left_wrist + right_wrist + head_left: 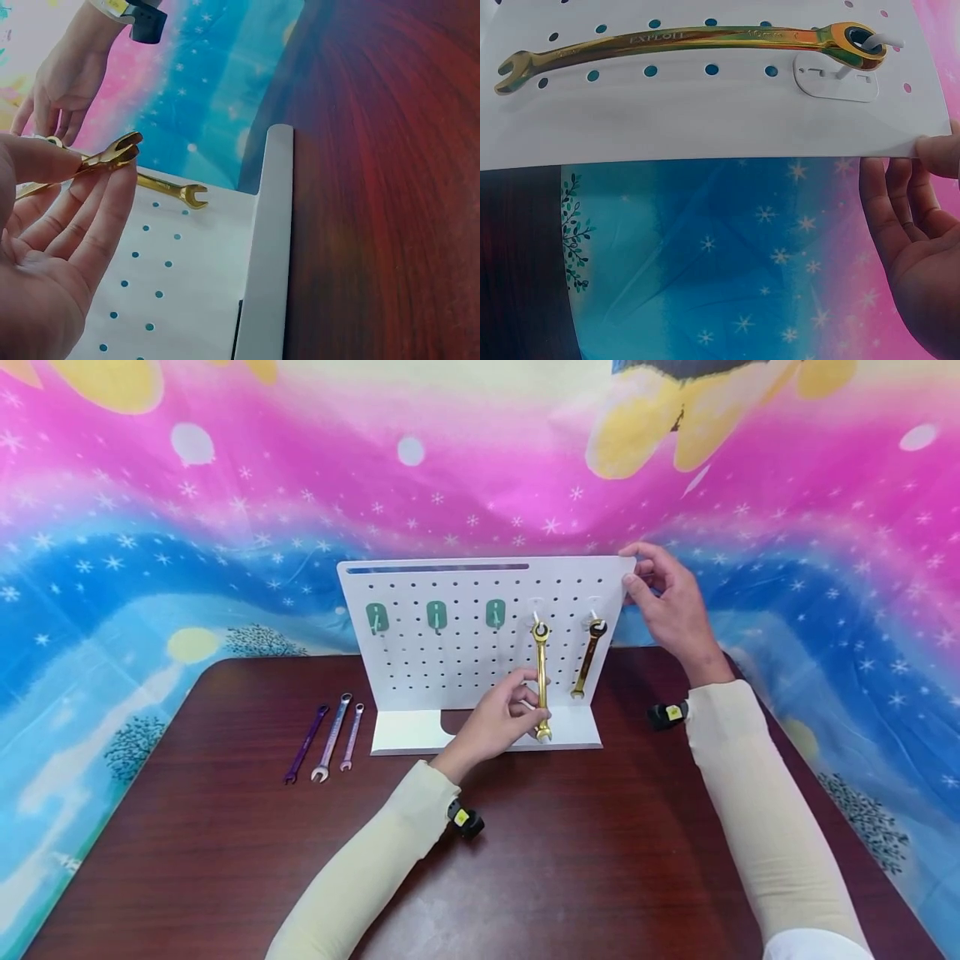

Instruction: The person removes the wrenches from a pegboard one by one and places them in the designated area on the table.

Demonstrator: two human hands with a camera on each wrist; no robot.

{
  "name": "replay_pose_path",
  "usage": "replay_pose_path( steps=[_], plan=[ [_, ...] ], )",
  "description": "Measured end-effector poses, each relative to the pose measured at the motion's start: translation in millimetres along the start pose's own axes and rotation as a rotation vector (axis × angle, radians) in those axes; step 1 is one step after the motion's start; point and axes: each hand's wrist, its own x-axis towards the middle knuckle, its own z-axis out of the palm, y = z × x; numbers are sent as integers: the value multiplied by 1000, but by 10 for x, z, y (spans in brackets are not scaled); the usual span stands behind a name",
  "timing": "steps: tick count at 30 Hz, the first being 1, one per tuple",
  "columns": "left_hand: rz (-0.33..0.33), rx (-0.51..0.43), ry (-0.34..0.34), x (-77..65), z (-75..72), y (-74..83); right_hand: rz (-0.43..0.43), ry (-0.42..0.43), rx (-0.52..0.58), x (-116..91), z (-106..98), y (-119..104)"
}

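Hanging a gold wrench [542, 681] on its pegboard [450, 635] hook, left hand [498, 720] pinching the lower end, right hand [670, 602] gripping the board's top corner; next, probably letting go gently, then fetching a wrench from the surface [525, 860].

The left wrist view cuts off the gold wrench [112, 154] behind the fingers [90, 225], its ring end unseen

Both arms wear long, close-fitting cream sleeves [750, 793] down to the wrists. A small black camera [466, 819] with a yellow-green sticker sits strapped under each wrist; the hands are bare.
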Motion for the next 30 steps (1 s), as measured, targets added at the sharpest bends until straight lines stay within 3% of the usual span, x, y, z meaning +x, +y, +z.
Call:
replay_pose_path(
  steps=[10, 21, 30],
  plan=[
    [11, -131, -16, -28, -15, 99, 11, 3, -7, 3, -6, 16],
    [1, -194, -36, -65, -56, 228, -15, -10, 10, 17, -6, -16],
    [-66, -294, -48, -105, -27, 363, -5, -4, 11, 0, -13, 5]
  ],
)
